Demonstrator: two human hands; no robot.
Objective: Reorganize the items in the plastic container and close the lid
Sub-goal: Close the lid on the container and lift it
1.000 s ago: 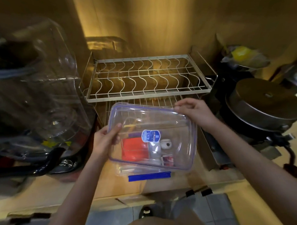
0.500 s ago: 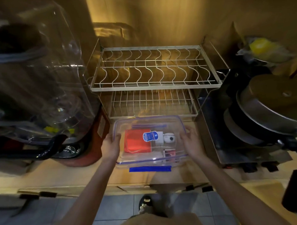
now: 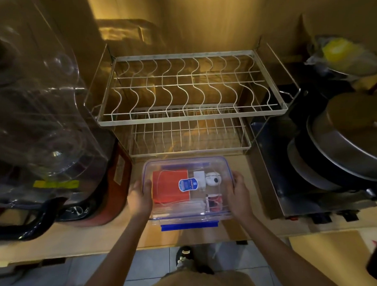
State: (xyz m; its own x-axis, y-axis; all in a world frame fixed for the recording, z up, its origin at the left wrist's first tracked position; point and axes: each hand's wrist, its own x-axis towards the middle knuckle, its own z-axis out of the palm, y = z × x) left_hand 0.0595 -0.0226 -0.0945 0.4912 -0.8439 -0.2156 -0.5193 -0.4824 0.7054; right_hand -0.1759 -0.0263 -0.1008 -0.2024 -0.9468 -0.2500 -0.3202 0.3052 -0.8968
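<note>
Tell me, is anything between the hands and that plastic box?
Nothing visible. The left hand and the right hand already hold the short sides of the plastic container, its lid lying on top.

Container (image 3: 186, 164) before rack (image 3: 190, 87); pans (image 3: 344, 150) right, probably jug (image 3: 43, 118) left.

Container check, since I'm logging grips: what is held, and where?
The clear lidded container is held at its short ends, left hand on one, right hand on the other.
</note>
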